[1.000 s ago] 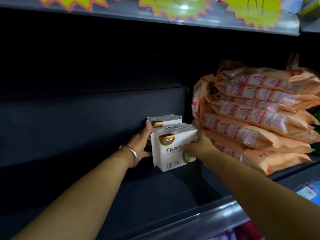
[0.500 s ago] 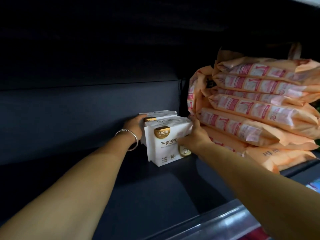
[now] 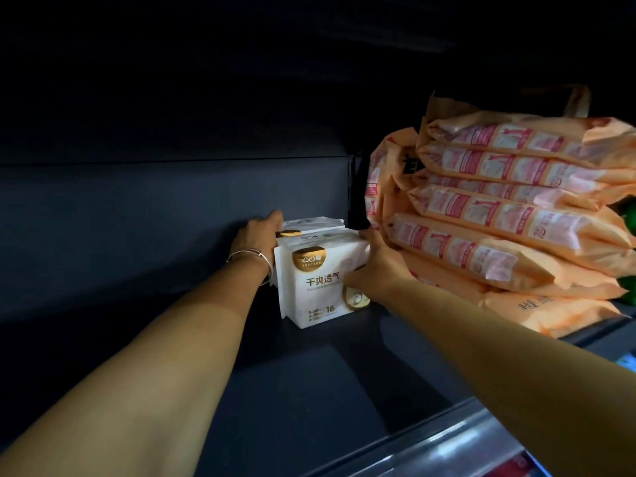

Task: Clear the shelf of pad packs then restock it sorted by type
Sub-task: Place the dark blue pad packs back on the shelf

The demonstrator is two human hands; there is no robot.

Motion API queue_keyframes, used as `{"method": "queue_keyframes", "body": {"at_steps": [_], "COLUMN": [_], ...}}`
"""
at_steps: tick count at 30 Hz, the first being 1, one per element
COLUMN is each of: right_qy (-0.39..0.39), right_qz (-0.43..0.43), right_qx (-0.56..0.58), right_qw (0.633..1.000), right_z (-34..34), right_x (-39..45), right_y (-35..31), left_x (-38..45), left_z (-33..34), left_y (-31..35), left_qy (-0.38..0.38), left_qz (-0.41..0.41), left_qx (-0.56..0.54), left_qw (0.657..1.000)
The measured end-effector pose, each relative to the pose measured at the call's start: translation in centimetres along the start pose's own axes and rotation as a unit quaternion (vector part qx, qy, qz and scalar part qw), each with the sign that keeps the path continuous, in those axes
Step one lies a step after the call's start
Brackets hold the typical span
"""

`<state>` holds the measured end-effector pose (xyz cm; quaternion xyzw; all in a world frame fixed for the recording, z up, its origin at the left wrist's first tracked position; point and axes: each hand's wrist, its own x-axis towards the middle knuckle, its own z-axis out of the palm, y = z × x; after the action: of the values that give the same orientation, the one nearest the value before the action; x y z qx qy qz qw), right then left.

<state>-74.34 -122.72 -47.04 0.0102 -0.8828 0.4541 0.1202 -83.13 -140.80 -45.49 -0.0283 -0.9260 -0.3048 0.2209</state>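
Bracketing two white packs between our hands, we are mid-restock. Left hand lies against the left side of the packs, fingers reaching toward the rear pack; the fingers look fairly straight, pressing rather than curling, though their tips are hidden behind the packs. A bangle sits on that wrist. Right hand covers the right face of the front pack, thumb along its top edge, fingers wrapped round the lower right corner, so we read it as gripping that pack.

Both white packs stand upright on the shelf, one just behind the other, near the back wall and just beside the orange stack, which lies flat in layers on the right.

Step in hand, as we judge it: seating the white type next to the orange type, squaring the pair. Next move likely calls for a small push back and right, keeping the packs upright and clear of the overhanging orange ends, then letting go.

Against the earlier frames: the packs sit further back and closer to the orange stack; our left hand has slid deeper along the rear pack; the view has dropped, so the yellow price tags overhead are out of sight.
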Motion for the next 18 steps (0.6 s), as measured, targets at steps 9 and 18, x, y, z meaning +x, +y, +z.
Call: {"method": "queue_keyframes", "body": {"at_steps": [9,18], "right_qy": [0.018,0.019], "right_qz": [-0.002,-0.013], "right_qx": [-0.036,-0.048], "right_qw": [0.999,0.999], "right_z": [1.4,2.0], "right_x": [0.8,0.8], "right_y": [-0.3,-0.7], "left_x": [-0.2,0.5], "left_z": [-0.5,-0.3], "left_y": [-1.9,-2.9], "left_qy": [0.08,0.071], "left_qz": [0.052,0.039], "left_qx": [0.108,0.047], "left_qw": [0.99,0.996]}}
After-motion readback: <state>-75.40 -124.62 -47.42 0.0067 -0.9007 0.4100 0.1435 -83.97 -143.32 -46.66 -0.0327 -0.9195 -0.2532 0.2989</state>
